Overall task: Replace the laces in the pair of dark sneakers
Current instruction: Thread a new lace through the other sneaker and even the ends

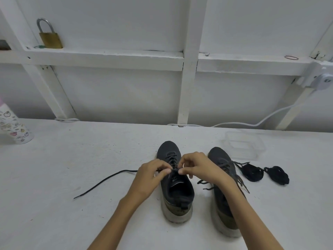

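Note:
Two dark sneakers with pale soles stand side by side on the white table, toes pointing away. Over the left sneaker (175, 188), my left hand (151, 175) and my right hand (200, 168) each pinch its black lace at the upper eyelets. One free end of that lace (106, 179) trails left across the table. The right sneaker (224, 199) lies partly under my right forearm, its lace loose and frayed. Two coiled black laces (252, 172) (278, 175) lie to its right.
A clear plastic container (243, 145) sits behind the coiled laces. A patterned bottle (12, 125) stands at the far left edge. A brass padlock (50, 37) rests on the wall ledge, and a white cable (261, 121) runs along the table's back edge.

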A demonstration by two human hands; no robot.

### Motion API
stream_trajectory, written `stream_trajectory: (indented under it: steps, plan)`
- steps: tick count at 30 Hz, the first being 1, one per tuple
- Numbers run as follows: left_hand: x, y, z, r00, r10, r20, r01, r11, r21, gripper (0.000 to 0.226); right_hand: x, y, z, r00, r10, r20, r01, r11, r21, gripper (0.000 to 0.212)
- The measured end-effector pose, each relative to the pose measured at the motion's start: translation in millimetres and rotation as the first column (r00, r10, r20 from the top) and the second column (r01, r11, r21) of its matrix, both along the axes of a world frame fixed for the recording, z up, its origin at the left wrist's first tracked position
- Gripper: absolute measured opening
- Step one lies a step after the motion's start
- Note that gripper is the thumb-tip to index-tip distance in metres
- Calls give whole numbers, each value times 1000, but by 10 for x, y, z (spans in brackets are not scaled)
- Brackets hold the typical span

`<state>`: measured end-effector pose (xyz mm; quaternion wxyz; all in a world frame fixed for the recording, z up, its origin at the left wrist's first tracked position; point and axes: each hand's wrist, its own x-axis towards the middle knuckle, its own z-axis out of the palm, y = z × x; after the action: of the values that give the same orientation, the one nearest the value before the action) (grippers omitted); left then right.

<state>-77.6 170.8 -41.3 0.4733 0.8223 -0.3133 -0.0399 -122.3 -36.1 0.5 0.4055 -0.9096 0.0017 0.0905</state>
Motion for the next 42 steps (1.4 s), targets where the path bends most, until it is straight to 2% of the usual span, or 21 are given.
stream_trajectory:
  steps: [3,6,10,13,16,19,23,27,30,34,36,39,42]
  plan:
    - [-10,6,12,999,-9,33,8,1000,23,8,-9,-17,26,999,-28,18,30,996,-83,6]
    - [-5,13,24,988,-2,155,-8,998,62,9,1,-27,45,997,-68,28,72,973,-219,13]
    - [92,48,-25,967,4,254,-36,992,120,8,16,-44,26,994,-106,7,105,972,-212,14]
    - [96,39,-52,977,17,213,-43,993,115,8,26,-55,7,993,-116,-25,108,975,-196,13]
    - [70,29,-39,997,31,66,-34,999,38,10,19,-53,0,993,-77,-85,62,983,-170,8]
    - [22,17,11,993,39,-115,-38,999,8,10,-16,-94,33,985,-14,-173,-3,995,-96,8]
    - [11,126,53,956,34,-291,-41,999,-18,15,-83,-272,111,962,49,-269,-17,993,119,8]
    - [25,286,197,889,16,-457,-85,988,-132,26,-151,-476,270,975,49,-217,8,967,255,21]
    - [60,312,329,799,-70,-598,-131,949,-287,39,-169,-522,342,989,56,-136,12,893,450,25]
    - [43,250,588,748,-215,-628,-140,873,-467,32,-85,-463,410,995,40,-94,37,715,698,32]
    - [40,197,697,721,-280,-634,-154,827,-541,31,-46,-385,454,996,37,-84,40,650,759,28]
    - [35,88,786,715,-312,-626,-126,822,-555,32,-12,-226,523,998,-17,-58,55,661,748,16]
    - [17,-52,818,720,-262,-643,-195,812,-550,32,16,-77,560,999,-14,-38,39,632,774,13]
